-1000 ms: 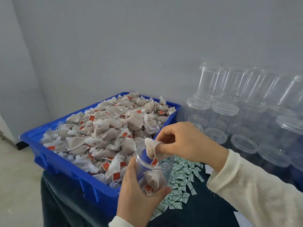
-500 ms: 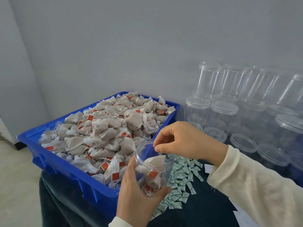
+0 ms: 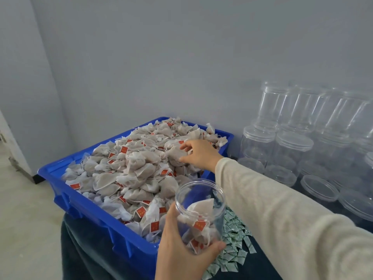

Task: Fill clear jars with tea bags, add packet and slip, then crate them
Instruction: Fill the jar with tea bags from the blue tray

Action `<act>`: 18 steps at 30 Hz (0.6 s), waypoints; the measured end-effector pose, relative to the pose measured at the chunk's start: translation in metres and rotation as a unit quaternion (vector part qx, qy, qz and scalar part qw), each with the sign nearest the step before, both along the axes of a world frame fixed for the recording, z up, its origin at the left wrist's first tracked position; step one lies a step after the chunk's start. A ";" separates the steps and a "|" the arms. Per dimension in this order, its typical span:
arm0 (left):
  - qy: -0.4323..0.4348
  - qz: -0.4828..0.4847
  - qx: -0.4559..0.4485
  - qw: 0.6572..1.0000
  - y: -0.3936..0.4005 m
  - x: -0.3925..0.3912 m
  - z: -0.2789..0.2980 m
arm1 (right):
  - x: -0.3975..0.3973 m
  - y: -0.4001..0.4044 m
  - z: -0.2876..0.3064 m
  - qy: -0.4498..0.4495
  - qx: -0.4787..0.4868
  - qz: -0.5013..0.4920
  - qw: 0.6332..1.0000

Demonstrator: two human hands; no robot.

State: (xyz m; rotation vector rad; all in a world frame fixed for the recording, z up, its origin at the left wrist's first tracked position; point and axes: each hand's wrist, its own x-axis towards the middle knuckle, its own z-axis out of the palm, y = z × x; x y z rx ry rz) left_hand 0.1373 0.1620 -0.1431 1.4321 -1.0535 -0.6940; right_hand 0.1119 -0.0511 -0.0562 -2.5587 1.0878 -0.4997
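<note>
Right now the left hand [image 3: 181, 247] wraps its fingers and thumb round an open clear plastic jar [image 3: 200, 213], holding it tilted just in front of the near right corner of the big blue plastic crate [image 3: 94, 211]. Inside the jar lie a few beige mesh tea bags with small red tags [image 3: 198, 221]. The crate itself is heaped with a pile of the same tagged tea bags [image 3: 139, 166]. Over the far right part of that heap, the right hand [image 3: 198, 154], in a cream knit sleeve [image 3: 282, 215], has its thumb and fingertips curled onto one tea bag; whether the bag is lifted off the heap cannot be told. Beside the crate, under and to the right of the jar, small green-and-white packets [image 3: 232, 245] lie scattered on the dark cloth-covered table [image 3: 254, 267]. Further right of the crate stand stacked rows of empty clear lidded jars [image 3: 294, 150] against the grey wall [image 3: 161, 57].
</note>
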 end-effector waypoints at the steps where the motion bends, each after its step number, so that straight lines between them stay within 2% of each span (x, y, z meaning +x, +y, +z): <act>1: -0.013 0.002 0.014 1.000 -0.001 0.000 -0.001 | 0.006 -0.004 -0.003 0.017 -0.014 -0.003 1.000; 4: -0.031 0.005 0.044 0.999 -0.003 0.002 -0.001 | 0.022 -0.013 -0.011 0.050 -0.032 -0.013 0.998; 8: -0.006 -0.022 0.057 0.998 -0.005 0.002 0.007 | 0.036 -0.020 -0.022 0.077 -0.077 -0.029 0.994; 10: 0.022 -0.081 0.070 0.994 -0.008 0.006 0.014 | 0.039 -0.024 -0.025 0.072 -0.098 -0.044 0.992; 12: -0.043 -0.167 0.063 0.983 -0.003 0.026 0.014 | 0.039 -0.027 -0.028 0.079 -0.116 -0.045 0.989; 14: -0.034 -0.158 0.027 0.986 0.001 0.036 0.026 | 0.039 -0.030 -0.031 0.088 -0.133 -0.041 0.986; 18: 0.043 -0.122 0.019 0.991 0.015 0.020 0.043 | 0.040 -0.033 -0.036 0.078 -0.128 -0.061 0.987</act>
